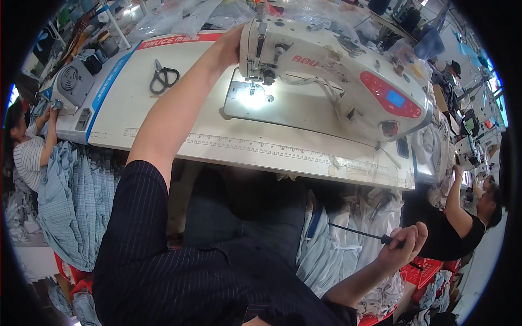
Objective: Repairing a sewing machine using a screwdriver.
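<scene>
A white industrial sewing machine (326,70) stands on the table in front of me, its lamp lighting the needle plate (253,96). My left hand (232,44) is up against the left end of the machine head. Its fingers go behind the head and are hidden, so their grip does not show. Low on the right, off the table's front edge, my right hand (405,242) is closed around the dark handle of a screwdriver (356,231). The thin shaft points left. Black-handled scissors (163,77) lie on the table, left of my left forearm.
A ruler strip (255,145) runs along the table's front edge. Pale cloth pieces (331,244) hang below at right; checked blue garments (76,201) hang at left. Clear plastic bags (179,19) lie behind. Other people work at machines on both sides.
</scene>
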Demonstrator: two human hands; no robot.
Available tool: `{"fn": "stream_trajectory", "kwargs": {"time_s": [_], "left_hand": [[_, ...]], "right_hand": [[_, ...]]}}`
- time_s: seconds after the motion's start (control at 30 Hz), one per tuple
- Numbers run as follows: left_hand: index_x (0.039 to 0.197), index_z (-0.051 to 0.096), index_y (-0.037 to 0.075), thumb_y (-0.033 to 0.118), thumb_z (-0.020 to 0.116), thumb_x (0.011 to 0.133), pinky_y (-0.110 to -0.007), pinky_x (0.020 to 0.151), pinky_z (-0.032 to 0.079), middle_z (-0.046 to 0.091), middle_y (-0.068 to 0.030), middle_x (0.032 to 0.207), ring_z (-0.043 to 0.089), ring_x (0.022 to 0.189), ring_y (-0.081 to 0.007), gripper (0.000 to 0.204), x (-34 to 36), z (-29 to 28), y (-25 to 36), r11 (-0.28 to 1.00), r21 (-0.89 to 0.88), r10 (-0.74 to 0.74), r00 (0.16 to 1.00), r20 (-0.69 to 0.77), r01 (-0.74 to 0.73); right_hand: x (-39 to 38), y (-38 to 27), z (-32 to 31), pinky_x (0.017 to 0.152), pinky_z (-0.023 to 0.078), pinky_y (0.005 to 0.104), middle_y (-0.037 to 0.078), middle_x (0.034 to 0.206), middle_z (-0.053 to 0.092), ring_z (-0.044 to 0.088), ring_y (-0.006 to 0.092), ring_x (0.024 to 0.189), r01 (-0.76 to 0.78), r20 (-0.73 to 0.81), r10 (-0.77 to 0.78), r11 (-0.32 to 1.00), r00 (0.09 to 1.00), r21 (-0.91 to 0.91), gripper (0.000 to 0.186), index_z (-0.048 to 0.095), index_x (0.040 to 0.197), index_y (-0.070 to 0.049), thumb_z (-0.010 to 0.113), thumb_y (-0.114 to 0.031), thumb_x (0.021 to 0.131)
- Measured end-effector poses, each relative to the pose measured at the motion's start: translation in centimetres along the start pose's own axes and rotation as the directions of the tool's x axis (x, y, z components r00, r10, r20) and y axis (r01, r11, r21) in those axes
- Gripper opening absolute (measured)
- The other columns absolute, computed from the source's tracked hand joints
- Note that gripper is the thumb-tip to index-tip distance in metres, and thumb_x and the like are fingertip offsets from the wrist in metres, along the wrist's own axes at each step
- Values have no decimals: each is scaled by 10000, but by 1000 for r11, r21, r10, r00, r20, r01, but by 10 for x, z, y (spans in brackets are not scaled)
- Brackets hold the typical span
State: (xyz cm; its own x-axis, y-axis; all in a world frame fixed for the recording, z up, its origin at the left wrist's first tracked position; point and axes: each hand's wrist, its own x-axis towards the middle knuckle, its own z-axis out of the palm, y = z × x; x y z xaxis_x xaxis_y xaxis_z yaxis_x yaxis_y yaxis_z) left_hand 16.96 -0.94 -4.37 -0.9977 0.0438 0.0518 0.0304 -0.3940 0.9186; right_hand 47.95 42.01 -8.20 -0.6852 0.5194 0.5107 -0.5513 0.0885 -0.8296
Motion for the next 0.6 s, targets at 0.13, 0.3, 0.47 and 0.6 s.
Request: {"fn": "stream_trajectory", "kwargs": {"time_s": [0.13,0.3,0.47,0.6], "left_hand": [[1326,547,117,445,536,944,-446,890,563,640,-101,1228,650,1080,-225,503,29,-28,0,977,131,-171,985,28,166],[1251,598,78,437,577,912,-381,856,544,658,-74,1140,644,1010,-186,494,17,-25,-4,974,189,113,992,63,-123],[1253,600,82,463,570,908,-366,857,522,644,-69,1157,623,1041,-187,515,22,-41,0,943,251,171,967,190,-217],[1121,681,78,496,538,931,-370,894,476,666,-57,1085,608,1017,-179,481,57,-28,13,899,436,22,999,36,-36]], "right_hand": [[1,-1,-3,489,430,213,2,567,409,322,53,449,11,-3,-11,1000,1000,12,207,557,1112,23,470,7,925],[2,0,-6,493,429,212,0,565,406,324,52,451,5,-9,-5,1000,1000,8,208,561,1115,21,474,7,926],[2,1,-5,495,431,212,0,566,407,322,50,452,7,8,-7,1000,1000,11,212,563,1117,22,478,8,924],[2,1,-10,496,432,212,-1,564,408,317,52,450,17,-2,-17,1000,1000,-14,213,564,1116,24,481,10,920]]}}
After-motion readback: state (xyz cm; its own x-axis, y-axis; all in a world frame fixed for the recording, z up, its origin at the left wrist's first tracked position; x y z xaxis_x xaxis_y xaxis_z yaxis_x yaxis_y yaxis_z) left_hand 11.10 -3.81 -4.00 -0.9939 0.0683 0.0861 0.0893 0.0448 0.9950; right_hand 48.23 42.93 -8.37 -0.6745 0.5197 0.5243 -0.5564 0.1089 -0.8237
